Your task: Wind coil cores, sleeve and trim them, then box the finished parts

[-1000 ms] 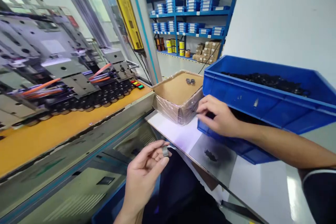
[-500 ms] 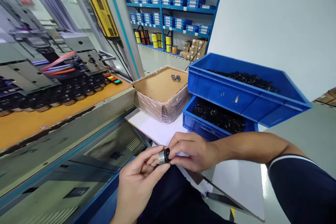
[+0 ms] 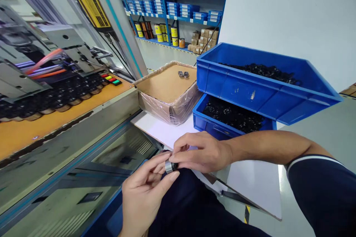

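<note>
A small silver metal ring (image 3: 168,167) is pinched between the thumb and fingers of my left hand (image 3: 143,196). On its right side sits a black plastic piece (image 3: 175,166), partly covered by fingers. My right hand (image 3: 204,152) comes in from the right, its fingertips closed on this black piece. Whether the two pieces are fully joined I cannot tell. Both hands are in front of the white table (image 3: 155,127), above the dark-clothed lap.
Beyond the hands stands a plastic-wrapped cardboard box (image 3: 155,103) with two small parts inside. Two stacked blue bins (image 3: 267,100) of black parts rise at the right. On the left, a machine (image 3: 80,57) stands over rows of black-topped parts (image 3: 63,100) on an orange surface.
The camera view has shifted slightly. My right fingertips have moved over the top of the piece and now cover more of the black part. My left hand keeps its hold on the ring.
</note>
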The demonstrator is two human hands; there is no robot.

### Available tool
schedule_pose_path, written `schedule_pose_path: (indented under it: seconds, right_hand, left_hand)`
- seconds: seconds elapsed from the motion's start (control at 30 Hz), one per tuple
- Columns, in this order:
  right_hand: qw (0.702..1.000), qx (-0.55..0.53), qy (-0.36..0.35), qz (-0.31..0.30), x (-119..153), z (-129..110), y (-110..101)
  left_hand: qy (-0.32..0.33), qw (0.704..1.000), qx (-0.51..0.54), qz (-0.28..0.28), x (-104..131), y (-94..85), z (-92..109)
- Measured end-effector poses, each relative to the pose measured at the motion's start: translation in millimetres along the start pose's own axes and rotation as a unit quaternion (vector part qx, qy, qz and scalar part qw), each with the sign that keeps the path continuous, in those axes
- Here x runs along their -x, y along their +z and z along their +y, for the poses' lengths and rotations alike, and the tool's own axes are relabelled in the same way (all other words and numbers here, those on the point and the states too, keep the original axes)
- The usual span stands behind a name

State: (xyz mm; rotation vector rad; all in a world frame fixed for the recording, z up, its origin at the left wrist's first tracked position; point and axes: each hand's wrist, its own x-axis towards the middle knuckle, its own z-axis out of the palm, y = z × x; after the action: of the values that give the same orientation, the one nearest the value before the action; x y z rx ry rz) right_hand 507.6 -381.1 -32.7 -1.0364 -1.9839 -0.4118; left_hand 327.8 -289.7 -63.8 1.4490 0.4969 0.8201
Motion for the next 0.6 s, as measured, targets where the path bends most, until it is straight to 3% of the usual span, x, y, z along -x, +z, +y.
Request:
schedule_pose_path:
  seconds: [0.2, 0.4, 0.6]
  right_hand:
    - [0.999, 0.011, -0.015, -0.028, 3, -1, 1]
    - [1.0, 0.01, -0.014, 0.005, -3, -1, -1]
    - [0.999, 0.008, -0.018, -0.026, 3, 1, 0]
  left_hand:
    - [-0.016, 0.999, 0.04, -0.026, -1, -0.5, -2]
    - [-0.064, 0.995, 0.068, 0.019, 5, 6.4, 4]
    - [-0.084, 0.994, 0.068, 0.024, 8, 11.3, 11]
